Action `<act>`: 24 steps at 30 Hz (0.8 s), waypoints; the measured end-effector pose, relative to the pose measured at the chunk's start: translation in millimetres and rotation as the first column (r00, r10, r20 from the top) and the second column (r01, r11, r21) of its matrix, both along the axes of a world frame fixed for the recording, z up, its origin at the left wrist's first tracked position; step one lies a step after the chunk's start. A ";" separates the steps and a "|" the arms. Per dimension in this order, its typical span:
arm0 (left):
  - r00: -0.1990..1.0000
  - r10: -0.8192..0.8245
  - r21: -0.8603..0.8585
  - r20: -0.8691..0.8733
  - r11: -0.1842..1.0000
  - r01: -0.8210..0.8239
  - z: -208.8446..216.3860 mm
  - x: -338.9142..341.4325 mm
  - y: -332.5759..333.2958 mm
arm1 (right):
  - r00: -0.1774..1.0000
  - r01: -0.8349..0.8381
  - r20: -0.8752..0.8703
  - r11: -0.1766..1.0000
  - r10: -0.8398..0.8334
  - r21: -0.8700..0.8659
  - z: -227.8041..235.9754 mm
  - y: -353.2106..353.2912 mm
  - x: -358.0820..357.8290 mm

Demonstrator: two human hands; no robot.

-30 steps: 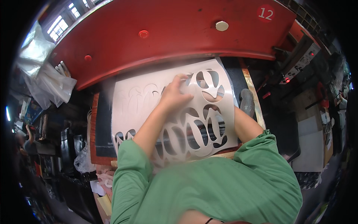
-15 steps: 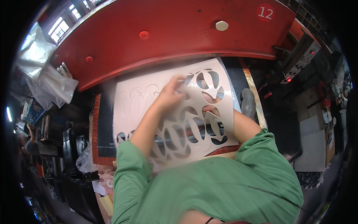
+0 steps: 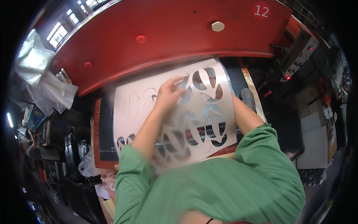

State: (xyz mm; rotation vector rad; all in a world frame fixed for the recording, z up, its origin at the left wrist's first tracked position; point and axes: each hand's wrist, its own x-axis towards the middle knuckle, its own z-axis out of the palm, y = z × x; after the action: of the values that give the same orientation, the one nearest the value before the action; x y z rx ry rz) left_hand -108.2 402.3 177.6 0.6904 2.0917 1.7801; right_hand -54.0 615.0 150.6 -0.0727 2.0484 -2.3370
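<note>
A large off-white sheet [image 3: 126, 106] with rows of curved cut-outs lies over a dark board, its right part bowed upward. My left hand [image 3: 169, 93] is on top of the sheet beside an opening in the far row. Its thumb and fingers are apart, their tips blurred, and I see nothing held between them. My right forearm [image 3: 246, 114] passes under the sheet's right edge. Bits of my right hand [image 3: 219, 91] show through the far-right holes; its fingers are mostly hidden. At the left of the sheet, several outlines are cut but still filled.
A red machine beam [image 3: 167, 41] with a red button spans the far side. The dark board [image 3: 106, 127] has wooden edging. At the right stand a grey rounded object [image 3: 247, 98] and a control box [image 3: 300, 56] with red lights. Clear plastic bags [image 3: 33, 61] hang at the left.
My left hand has drawn slightly back to the left, its fingers spreading. My right hand has shifted under the sheet and shows less through the near-row hole.
</note>
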 end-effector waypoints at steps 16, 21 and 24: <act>0.972 -0.193 0.085 0.136 0.979 0.183 -16.1 -0.8 -12.3 | 0.985 0.061 0.171 0.977 -0.026 -0.204 6.1 -26.1 -24.0; 0.983 -0.186 -0.055 -0.010 0.981 0.185 -20.8 3.0 -13.2 | 0.981 0.155 0.107 0.987 -0.159 0.049 3.7 -32.7 -34.4; 0.971 -0.171 -0.139 -0.164 0.979 0.149 -22.4 9.4 -14.1 | 0.954 0.264 0.131 0.962 -0.271 0.066 2.9 -32.7 -36.6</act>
State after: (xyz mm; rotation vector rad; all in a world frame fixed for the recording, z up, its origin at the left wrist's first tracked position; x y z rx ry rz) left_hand -98.8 388.3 155.2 0.9820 2.1685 1.5354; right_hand -90.5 582.4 153.5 0.3831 2.1614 -2.3551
